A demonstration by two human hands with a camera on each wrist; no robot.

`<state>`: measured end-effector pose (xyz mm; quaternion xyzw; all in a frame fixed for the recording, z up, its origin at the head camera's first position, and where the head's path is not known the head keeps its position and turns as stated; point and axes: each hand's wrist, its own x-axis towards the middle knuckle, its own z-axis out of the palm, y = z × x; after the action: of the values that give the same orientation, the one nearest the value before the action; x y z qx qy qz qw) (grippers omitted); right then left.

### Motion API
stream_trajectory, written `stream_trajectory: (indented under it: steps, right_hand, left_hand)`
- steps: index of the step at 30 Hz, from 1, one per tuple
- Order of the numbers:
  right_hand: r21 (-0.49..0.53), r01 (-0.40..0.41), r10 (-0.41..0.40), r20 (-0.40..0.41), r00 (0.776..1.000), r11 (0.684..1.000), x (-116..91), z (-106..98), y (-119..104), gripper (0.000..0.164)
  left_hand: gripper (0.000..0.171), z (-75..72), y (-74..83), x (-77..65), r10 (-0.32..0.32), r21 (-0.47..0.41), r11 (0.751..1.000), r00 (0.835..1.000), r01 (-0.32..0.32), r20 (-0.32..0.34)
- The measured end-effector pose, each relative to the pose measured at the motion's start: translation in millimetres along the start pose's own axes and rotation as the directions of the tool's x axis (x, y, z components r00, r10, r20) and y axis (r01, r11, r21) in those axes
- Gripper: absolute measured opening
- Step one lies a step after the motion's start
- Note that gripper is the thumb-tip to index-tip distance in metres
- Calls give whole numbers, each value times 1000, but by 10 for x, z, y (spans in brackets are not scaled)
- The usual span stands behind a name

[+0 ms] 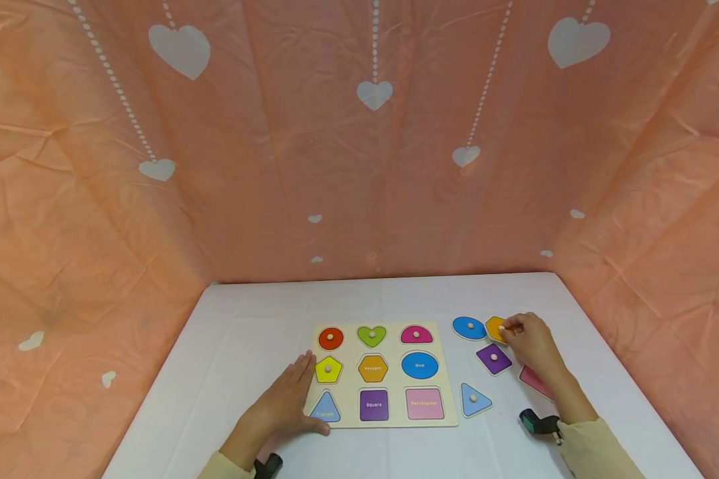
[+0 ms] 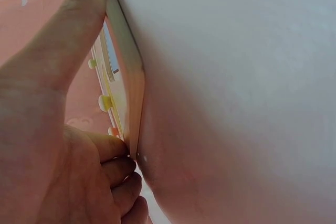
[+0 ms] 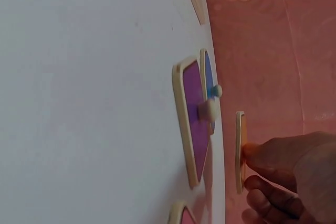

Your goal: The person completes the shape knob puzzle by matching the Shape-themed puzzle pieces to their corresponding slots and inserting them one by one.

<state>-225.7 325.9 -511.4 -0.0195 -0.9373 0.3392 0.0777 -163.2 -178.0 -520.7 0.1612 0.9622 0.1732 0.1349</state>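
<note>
A wooden shape puzzle board (image 1: 347, 394) lies flat on the table. My left hand (image 1: 284, 392) rests at its left side, fingers along the left edge and thumb by the near corner. In the left wrist view, the fingertips touch the board's wooden edge (image 2: 135, 93). My right hand (image 1: 530, 339) pinches the orange hexagon piece (image 1: 494, 329) by its knob; the right wrist view shows the hexagon piece (image 3: 240, 153) held above the table. Close by lie a blue oval piece (image 1: 469, 327) and a purple square piece (image 1: 494, 359). A pink rectangle piece (image 1: 536, 383) is partly hidden under the right forearm.
A blue triangle piece (image 1: 475, 400) lies right of the board. Knobbed circle (image 1: 331, 339), heart (image 1: 371, 336), half-circle (image 1: 416, 334) and pentagon (image 1: 328, 370) pieces sit in the board. Printed recesses show hexagon (image 1: 373, 376), oval, triangle, square and rectangle. An orange curtain (image 1: 371, 179) surrounds the white table.
</note>
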Motion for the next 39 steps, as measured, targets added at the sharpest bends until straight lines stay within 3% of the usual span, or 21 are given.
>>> stream_trajectory:
  steps: [15, 39]
  right_hand:
    - [10, 123, -122, -13, 992, 992, -58, 150, -272, 15]
    - [25, 199, -199, -8, 980, 980, -80, 341, -566, 12]
  left_hand:
    - [142, 15, -5, 9, 2, -17, 1000, 1000, -2, 1]
    - [142, -12, 14, -8, -4, -22, 1000, 1000, 4, 2]
